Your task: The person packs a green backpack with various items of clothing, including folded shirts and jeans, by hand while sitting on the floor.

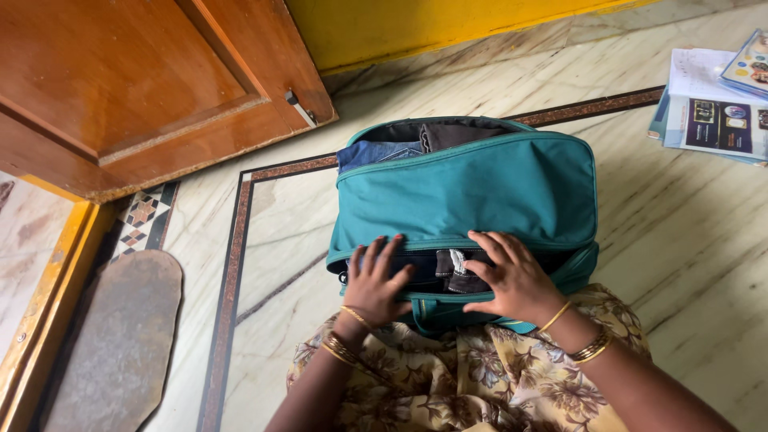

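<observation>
Already stuffed with folded clothes (454,272), the teal bag (472,192) lies unzipped; left hand (378,282) and right hand (512,276), fingers spread, press them down.

Left hand (376,282): laid palm down, fingers spread and pointed away from the body, thumb tucked toward the inside; gold bangles are worn at the wrist. Right hand (512,276): laid palm down, fingers fanned toward the upper left, thumb stretched inward; bangles are worn at the wrist too. Both forearms are seen bare, angled inward from the lower edge. Nothing is gripped by either hand.
</observation>
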